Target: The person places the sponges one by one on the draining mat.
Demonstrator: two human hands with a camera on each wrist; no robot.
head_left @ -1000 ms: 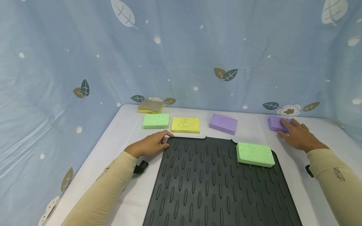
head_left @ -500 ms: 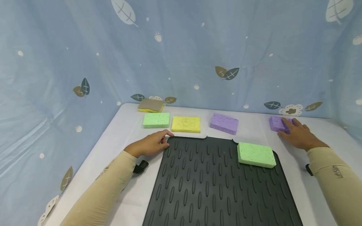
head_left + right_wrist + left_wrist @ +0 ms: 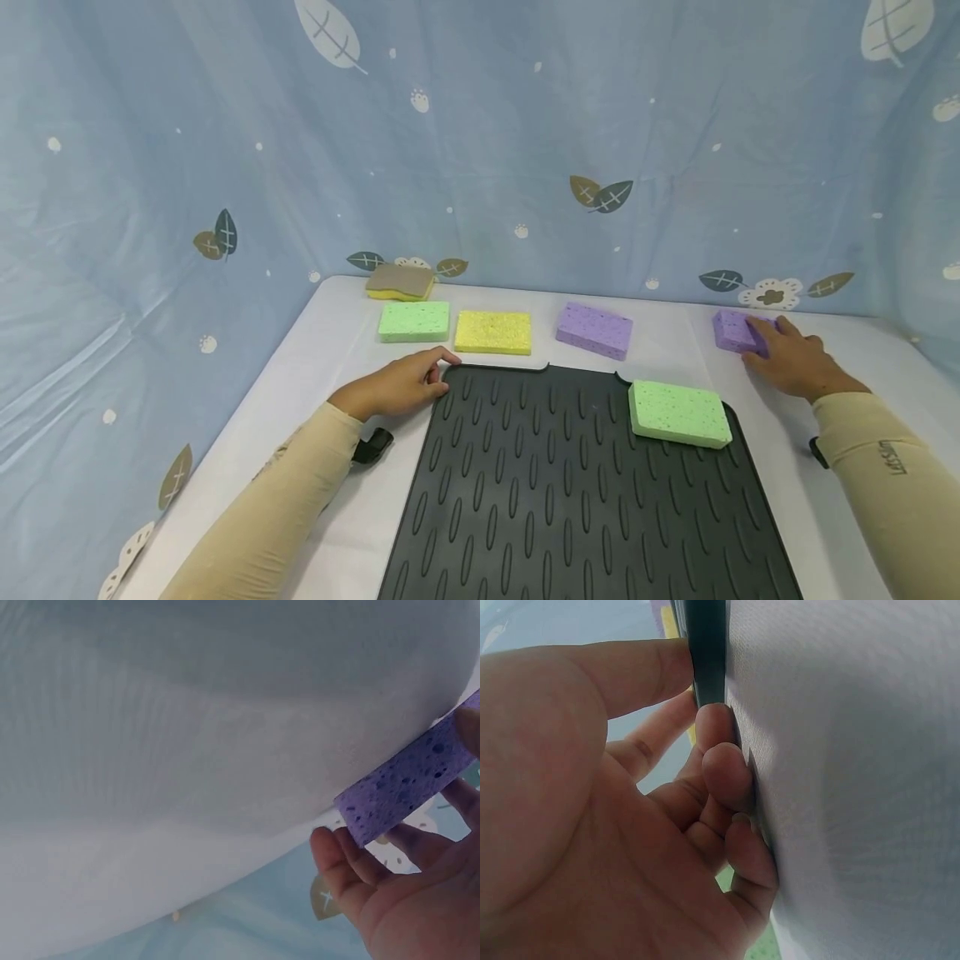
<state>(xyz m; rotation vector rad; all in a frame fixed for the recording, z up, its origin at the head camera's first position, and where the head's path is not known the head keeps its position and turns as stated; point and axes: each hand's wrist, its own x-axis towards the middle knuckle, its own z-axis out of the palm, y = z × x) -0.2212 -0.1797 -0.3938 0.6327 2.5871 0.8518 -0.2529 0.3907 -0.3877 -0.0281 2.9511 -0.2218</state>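
Note:
My left hand (image 3: 401, 383) is at the far left corner of a dark ribbed rubber mat (image 3: 517, 483), thumb and index finger on its edge. In the left wrist view the thumb (image 3: 649, 671) meets the mat's side edge, and the other fingers curl by the white cloth. On the far right, my right hand (image 3: 798, 360) grips a purple sponge (image 3: 733, 331) lying on the table. The right wrist view has that sponge's pitted side (image 3: 409, 780) between the thumb and the fingers behind it. A light green sponge (image 3: 678, 414) lies on the mat's far right corner.
Along the table's back lie a second purple sponge (image 3: 594, 331), a yellow sponge (image 3: 492, 332), another green sponge (image 3: 414, 322) and a grey-topped yellow scouring sponge (image 3: 400, 282). A blue leaf-print curtain (image 3: 480, 150) hangs directly behind the white tabletop (image 3: 667, 333).
The right thumb and fingers have shifted slightly on the purple sponge, which stays in place. The left hand and the mat have not moved; the head view has tilted very little.

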